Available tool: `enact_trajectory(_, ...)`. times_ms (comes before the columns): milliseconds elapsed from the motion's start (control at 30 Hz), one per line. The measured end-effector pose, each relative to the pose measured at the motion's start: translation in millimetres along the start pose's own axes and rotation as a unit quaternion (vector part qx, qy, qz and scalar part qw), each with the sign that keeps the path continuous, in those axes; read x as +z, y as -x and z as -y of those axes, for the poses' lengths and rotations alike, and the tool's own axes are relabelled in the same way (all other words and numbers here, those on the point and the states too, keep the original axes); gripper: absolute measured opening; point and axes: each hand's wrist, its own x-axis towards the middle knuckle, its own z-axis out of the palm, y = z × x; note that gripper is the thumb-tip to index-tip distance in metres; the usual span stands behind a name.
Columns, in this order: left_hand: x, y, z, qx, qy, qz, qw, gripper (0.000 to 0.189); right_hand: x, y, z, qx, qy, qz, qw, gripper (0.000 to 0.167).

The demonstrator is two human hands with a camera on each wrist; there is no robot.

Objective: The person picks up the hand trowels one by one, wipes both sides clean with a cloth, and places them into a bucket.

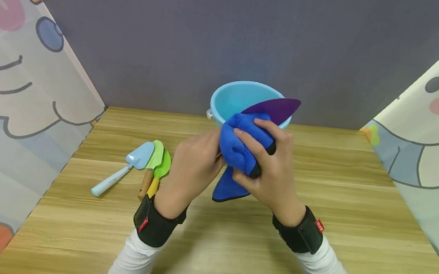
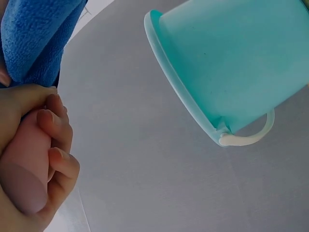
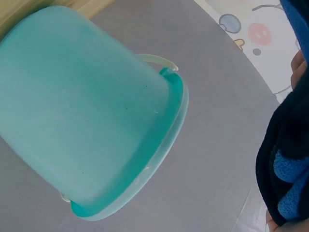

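Note:
My left hand [image 1: 196,163] curls round the pink handle [image 2: 26,159] of a hand trowel, whose purple blade [image 1: 280,109] points up to the right. A blue cloth [image 1: 243,141] with black edging is bunched around the trowel's middle, hiding where handle and blade meet. With bent fingers, my right hand [image 1: 274,165] grips the cloth against the trowel. One corner of the cloth hangs down below the hands. In the right wrist view, only the cloth's dark edge, blue folds [image 3: 292,193] and bits of fingers show at the right side.
Behind the hands stands a light blue bucket [image 1: 234,89] with a pale handle [image 2: 248,137]. To the left on the wooden table [image 1: 231,254] lie a light blue trowel [image 1: 119,175] and two green-bladed tools [image 1: 157,155]. A grey panel [image 1: 214,29] rises behind.

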Motion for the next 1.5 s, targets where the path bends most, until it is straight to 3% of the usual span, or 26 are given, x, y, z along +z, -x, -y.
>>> enact_trajectory(1500,0.2,0.2,-4.1,0.011,0.006,-0.007,0.9999,0.013,-8.6,-2.8,-1.4,0.01,0.052,-0.025,0.9983,0.047)
